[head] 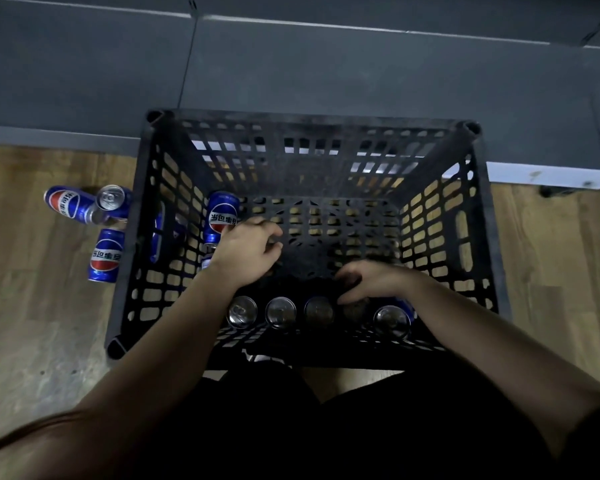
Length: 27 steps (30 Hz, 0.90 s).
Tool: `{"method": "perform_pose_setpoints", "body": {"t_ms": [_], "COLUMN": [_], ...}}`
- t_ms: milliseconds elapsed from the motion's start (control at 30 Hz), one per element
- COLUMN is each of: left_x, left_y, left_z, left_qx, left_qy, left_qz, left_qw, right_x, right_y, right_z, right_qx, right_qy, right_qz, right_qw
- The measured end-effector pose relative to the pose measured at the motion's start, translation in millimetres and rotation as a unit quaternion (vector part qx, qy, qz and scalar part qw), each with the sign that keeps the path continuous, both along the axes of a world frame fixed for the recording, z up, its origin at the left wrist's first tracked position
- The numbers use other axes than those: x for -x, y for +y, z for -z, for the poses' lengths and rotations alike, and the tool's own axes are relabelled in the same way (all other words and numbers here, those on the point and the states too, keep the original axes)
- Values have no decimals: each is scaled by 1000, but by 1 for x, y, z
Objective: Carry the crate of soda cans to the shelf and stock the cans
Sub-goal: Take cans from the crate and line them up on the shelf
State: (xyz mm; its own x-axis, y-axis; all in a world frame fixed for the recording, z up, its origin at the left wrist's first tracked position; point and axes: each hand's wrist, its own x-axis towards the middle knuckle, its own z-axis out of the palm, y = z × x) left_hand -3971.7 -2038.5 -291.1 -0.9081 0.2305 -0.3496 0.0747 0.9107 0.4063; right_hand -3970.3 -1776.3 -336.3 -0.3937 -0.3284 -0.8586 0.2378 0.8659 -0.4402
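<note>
- Judging by what lies where, the task is early: the crate (309,116) stands on the wooden floor (32,306), and no can sits on a shelf in view.
- Left of the crate, three loose cans (106,254) lie on the floor just outside its left wall. They are yet to be gathered or stocked.
- Against the inside of the crate's left wall, a tilted can (222,214) leans with its label up.
- The left hand (248,252) reaches down into the crate just right of that can, fingers curled. Its knuckles hide the can's lower end, so I cannot tell whether it grips the can or only touches it.
- Along the crate's near wall stands a row of upright cans (280,311), five tops showing, all still unstocked.
- The right hand (371,280) comes in over the crate's near-right corner, palm down on the fourth can (357,310) in that row. Its fingers are bent over the can's top with the thumb at the rim, pinching it as far as the dim light shows.
- Beyond the crate's far wall runs a dark grey ledge (326,64), possibly the shelf's base, with no cans on it.
</note>
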Motion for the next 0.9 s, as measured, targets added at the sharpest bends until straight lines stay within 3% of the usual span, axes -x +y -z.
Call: {"method": "perform_pose_setpoints", "body": {"t_ms": [533, 900], "left_x": [-14, -5], "left_y": [-2, -2], "left_z": [8, -8], "left_qx": [-10, -2], "left_qy": [-18, -22], "left_qz": [-14, -19], "left_qw": [1000, 1000], "right_x": [-5, 14], "right_y": [-11, -1], "right_z": [15, -13], "right_qx": [-27, 32], "right_qy": [17, 53], "right_qz": [-174, 11], "right_qw": [984, 998]}}
